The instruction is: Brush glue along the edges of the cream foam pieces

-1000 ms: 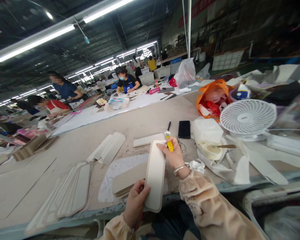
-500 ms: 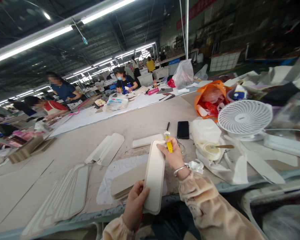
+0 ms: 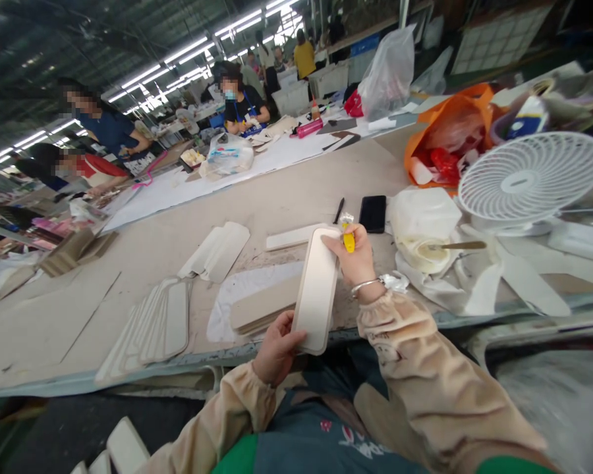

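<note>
Panel (image 3: 317, 293) (cream) in left hand (image 3: 277, 347)

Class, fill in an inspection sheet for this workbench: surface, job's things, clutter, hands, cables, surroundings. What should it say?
Surface: worktable with a grey-brown top, dark smudges in places.
Job's things: pale panel in hand; stacked panels on a white sheet; fanned panels at left.
Clutter: phone, bowl of pale paste, orange bag and white fan, towards the right.
Hands: left hand grips the panel's near end; right hand has its thumb on the far end and holds a yellow item.
Cables: possibly a thin cord by the fan; cannot confirm.
Surroundings: co-workers at tables beyond; strip lights overhead.
</note>
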A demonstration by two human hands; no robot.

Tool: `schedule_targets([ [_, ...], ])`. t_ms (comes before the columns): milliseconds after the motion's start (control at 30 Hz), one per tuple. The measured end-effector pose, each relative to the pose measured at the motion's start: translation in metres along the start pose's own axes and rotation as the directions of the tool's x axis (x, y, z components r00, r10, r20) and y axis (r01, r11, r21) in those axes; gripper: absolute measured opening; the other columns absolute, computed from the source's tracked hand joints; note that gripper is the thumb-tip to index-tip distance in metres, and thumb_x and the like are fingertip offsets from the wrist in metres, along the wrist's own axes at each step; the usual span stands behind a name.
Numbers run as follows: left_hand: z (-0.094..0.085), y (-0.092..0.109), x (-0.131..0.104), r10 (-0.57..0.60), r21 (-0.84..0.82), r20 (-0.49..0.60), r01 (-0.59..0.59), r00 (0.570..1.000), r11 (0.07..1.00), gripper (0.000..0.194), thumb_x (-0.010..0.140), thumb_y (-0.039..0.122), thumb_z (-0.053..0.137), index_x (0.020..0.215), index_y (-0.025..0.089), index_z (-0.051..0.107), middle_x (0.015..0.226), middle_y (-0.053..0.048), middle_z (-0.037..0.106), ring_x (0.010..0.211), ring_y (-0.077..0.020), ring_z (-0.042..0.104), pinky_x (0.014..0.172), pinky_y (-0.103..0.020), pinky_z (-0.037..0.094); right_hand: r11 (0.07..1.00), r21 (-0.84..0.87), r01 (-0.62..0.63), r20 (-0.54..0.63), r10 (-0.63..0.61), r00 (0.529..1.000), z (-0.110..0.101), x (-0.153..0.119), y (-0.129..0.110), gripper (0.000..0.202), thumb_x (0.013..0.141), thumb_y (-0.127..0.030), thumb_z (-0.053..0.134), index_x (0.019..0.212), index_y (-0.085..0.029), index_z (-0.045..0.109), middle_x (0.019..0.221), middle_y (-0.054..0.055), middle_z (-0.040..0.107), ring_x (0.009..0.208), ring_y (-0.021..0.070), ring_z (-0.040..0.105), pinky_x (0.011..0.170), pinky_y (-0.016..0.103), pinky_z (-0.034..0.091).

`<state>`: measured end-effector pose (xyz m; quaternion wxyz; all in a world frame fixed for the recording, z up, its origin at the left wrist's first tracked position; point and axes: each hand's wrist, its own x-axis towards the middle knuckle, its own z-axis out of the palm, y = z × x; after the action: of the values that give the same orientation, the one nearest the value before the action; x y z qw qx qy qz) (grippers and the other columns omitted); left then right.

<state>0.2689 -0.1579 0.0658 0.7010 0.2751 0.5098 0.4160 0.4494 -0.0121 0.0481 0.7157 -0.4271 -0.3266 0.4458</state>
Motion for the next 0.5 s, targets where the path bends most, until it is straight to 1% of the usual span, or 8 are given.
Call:
schedule_targets([
  [33,-0.001,-0.001,0.0,0.011,0.019,-0.004,-0.011,1.0,1.0,0.048,0.055,0.029,0.088,0.095,0.016,0.064,0.086,-0.004,0.069,0.072,-0.0169,0.062,0.066,-0.027,0.048,1.0,0.0,0.016,-0.002,-0.016,1.0,0.0,0.0,0.0,0.051,0.058,-0.034,0.085,0.085,-0.026,0.042,0.065,-0.01,0.037,0.057,0.0093,0.034,0.056,0.022,0.031],
  [100,-0.003,-0.003,-0.001,0.033,0.044,-0.02,-0.032,0.999,0.999,0.048,0.055,0.028,0.088,0.095,0.016,0.064,0.087,-0.005,0.07,0.073,-0.017,0.063,0.067,-0.027,0.049,0.997,-0.003,0.071,-0.011,-0.071,0.997,-0.001,0.001,0.0,0.049,0.059,-0.032,0.083,0.085,-0.026,0.042,0.066,-0.01,0.038,0.057,0.009,0.034,0.056,0.022,0.031],
  [200,-0.006,0.001,-0.002,0.048,0.053,-0.056,-0.045,0.997,0.998,0.045,0.057,0.031,0.088,0.093,0.015,0.064,0.083,-0.004,0.069,0.07,-0.0155,0.062,0.063,-0.026,0.048,0.995,-0.006,0.102,-0.016,-0.102,0.995,-0.003,0.003,0.0,0.047,0.061,-0.03,0.083,0.086,-0.025,0.043,0.066,-0.01,0.038,0.057,0.0084,0.035,0.055,0.021,0.032],
  [267,-0.009,0.007,-0.003,0.062,0.056,-0.076,-0.057,0.995,0.997,0.044,0.058,0.033,0.087,0.091,0.015,0.064,0.08,-0.003,0.068,0.065,-0.0144,0.06,0.059,-0.025,0.048,0.996,0.029,0.086,-0.007,-0.086,0.996,-0.005,0.004,-0.002,0.047,0.062,-0.029,0.082,0.087,-0.025,0.043,0.067,-0.011,0.042,0.057,0.0086,0.04,0.057,0.021,0.036],
  [367,-0.016,0.02,-0.007,0.093,0.069,-0.103,-0.086,0.99,0.994,0.041,0.06,0.034,0.086,0.09,0.016,0.064,0.075,-0.001,0.067,0.06,-0.0128,0.058,0.055,-0.023,0.046,0.996,0.085,0.03,0.012,-0.031,0.999,-0.005,0.005,-0.006,0.05,0.061,-0.031,0.083,0.087,-0.026,0.041,0.074,-0.008,0.055,0.065,0.0111,0.053,0.063,0.024,0.044],
  [433,-0.023,0.028,-0.008,0.113,0.09,-0.118,-0.102,0.987,0.991,0.041,0.06,0.036,0.085,0.089,0.017,0.064,0.073,-0.001,0.066,0.059,-0.0128,0.057,0.053,-0.023,0.045,0.998,0.062,0.024,0.004,-0.024,1.0,-0.004,0.004,-0.009,0.05,0.06,-0.032,0.083,0.086,-0.026,0.041,0.079,-0.006,0.059,0.072,0.0131,0.058,0.067,0.026,0.046],
  [500,-0.031,0.038,-0.008,0.138,0.132,-0.113,-0.123,0.984,0.984,0.041,0.06,0.037,0.085,0.09,0.017,0.065,0.073,-0.001,0.066,0.059,-0.013,0.056,0.053,-0.023,0.043,0.999,0.004,0.04,-0.002,-0.04,0.999,-0.003,0.003,-0.011,0.048,0.059,-0.033,0.084,0.085,-0.025,0.044,0.081,-0.005,0.06,0.076,0.0142,0.06,0.068,0.027,0.047],
])
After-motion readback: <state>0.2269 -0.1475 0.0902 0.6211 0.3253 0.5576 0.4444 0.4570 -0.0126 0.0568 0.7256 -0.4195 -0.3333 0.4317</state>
